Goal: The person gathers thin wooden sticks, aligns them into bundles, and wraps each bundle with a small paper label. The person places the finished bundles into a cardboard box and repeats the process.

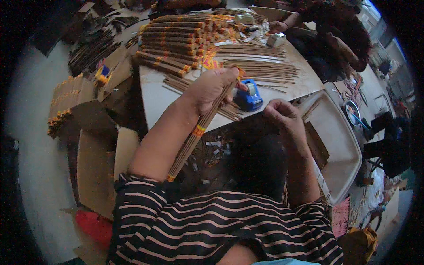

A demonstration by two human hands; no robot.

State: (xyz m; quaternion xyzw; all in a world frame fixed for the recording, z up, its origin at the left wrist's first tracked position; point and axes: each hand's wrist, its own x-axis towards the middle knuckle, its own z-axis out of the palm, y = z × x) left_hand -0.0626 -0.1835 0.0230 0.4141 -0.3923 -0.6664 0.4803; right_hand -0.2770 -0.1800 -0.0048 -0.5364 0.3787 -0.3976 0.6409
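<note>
My left hand is closed round the upper part of a slanting bundle of thin brown incense sticks. Yellow-and-red bands wrap the bundle at its middle and ends, and its lower end reaches toward my left sleeve. Just right of that hand, on the table's front edge, stands a blue tape dispenser. My right hand hovers right of the dispenser, apart from it, with fingers curled and pinched together; whatever they hold, if anything, is too small to make out. Loose incense sticks lie in rows beyond the dispenser.
Finished banded bundles are piled at the back left of the white table. An open cardboard box stands at left, near more bundles. A white tray is at right. Another person's hand rests across the table.
</note>
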